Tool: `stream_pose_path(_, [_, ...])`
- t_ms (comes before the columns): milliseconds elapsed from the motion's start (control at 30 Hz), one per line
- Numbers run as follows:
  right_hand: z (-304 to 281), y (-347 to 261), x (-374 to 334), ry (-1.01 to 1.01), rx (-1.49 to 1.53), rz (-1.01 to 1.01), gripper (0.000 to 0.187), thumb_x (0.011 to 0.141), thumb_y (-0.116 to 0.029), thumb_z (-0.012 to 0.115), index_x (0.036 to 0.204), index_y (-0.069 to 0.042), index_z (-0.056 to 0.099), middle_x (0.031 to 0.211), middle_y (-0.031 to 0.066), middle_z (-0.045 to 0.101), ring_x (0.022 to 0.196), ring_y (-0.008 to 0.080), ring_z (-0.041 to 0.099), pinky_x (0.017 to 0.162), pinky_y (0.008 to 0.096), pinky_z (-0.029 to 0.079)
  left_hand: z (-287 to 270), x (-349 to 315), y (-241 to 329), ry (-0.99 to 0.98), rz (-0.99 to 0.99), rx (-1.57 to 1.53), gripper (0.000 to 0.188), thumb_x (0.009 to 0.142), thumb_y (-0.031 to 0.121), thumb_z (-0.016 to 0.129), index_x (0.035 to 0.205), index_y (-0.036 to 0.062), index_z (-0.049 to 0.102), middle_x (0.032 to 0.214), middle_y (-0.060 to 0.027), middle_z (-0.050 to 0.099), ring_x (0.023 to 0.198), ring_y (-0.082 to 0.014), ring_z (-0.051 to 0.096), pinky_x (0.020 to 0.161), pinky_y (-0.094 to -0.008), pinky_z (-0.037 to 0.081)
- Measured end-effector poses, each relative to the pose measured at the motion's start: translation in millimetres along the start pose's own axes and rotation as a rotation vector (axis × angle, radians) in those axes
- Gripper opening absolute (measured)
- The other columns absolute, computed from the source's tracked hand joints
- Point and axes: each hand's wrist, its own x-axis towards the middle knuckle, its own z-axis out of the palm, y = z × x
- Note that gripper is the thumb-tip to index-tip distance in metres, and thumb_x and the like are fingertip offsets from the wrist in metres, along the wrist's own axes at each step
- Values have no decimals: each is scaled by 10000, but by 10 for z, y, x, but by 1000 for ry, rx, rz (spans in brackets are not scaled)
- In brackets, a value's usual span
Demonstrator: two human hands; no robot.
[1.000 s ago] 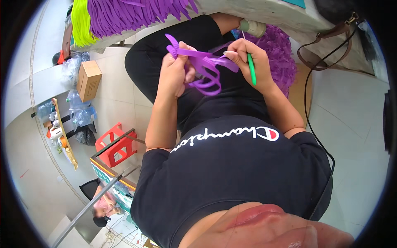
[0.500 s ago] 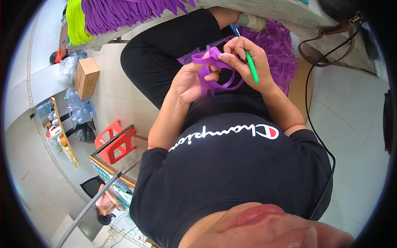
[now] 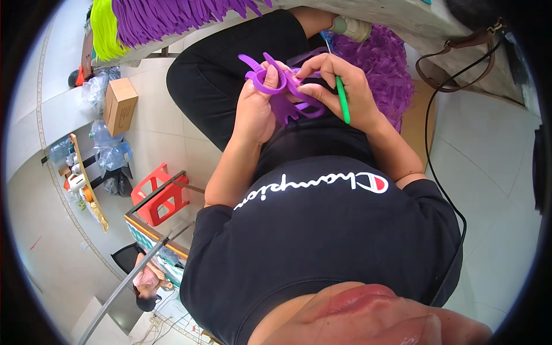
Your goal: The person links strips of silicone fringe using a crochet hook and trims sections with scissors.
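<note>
Over my lap, my left hand [image 3: 255, 115] is closed around a soft purple rubbery strap piece [image 3: 282, 108] with several loops and loose ends. Its thumb presses the piece near one round loop. My right hand [image 3: 351, 95] is closed too, on a slim green-handled tool [image 3: 343, 100] that lies across the palm. The thumb and forefinger of that hand meet the purple piece beside the left fingers. The tool's working end is hidden by the fingers, so its kind cannot be told.
Purple strips [image 3: 178, 23] and lime-green strips [image 3: 105, 34] hang at the far table edge. Beyond my right hand lies a heap of purple scraps [image 3: 385, 69]. A brown strap [image 3: 454, 86] and black cable hang at right. Left: a red stool [image 3: 158, 195], carton [image 3: 121, 106], and seated person [image 3: 148, 282].
My left hand has turned the purple strap piece, so its loose ends now point up and left. The right fingers have shifted on it, and the green tool has tilted and moved slightly left.
</note>
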Motion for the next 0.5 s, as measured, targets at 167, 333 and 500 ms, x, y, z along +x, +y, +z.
stream_pose_path(167, [-63, -14, -14, 21, -46, 46, 356, 743, 25, 748, 721, -42, 399, 752, 100, 566, 619, 213, 514, 576, 306, 435, 39, -42, 140, -67, -95, 4, 276, 969, 142, 553, 1191, -15, 501, 1005, -144, 631, 868, -215, 654, 749, -314, 548])
stream_pose_path(333, [-54, -93, -6, -54, -108, 4, 362, 732, 45, 734, 716, -43, 382, 767, 107, 576, 634, 237, 522, 572, 313, 431, 24, -21, 40, 39, -64, 141, 436, 828, 25, 721, 1196, -22, 494, 966, -121, 642, 809, -195, 663, 700, -291, 560])
stream_pose_path(500, [-177, -29, 13, -144, 21, 30, 368, 738, 55, 726, 720, -43, 372, 764, 100, 573, 648, 236, 526, 580, 307, 431, 38, -44, 55, 17, -103, 252, 462, 787, 17, 769, 1172, -10, 515, 884, -91, 648, 737, -175, 660, 658, -274, 548])
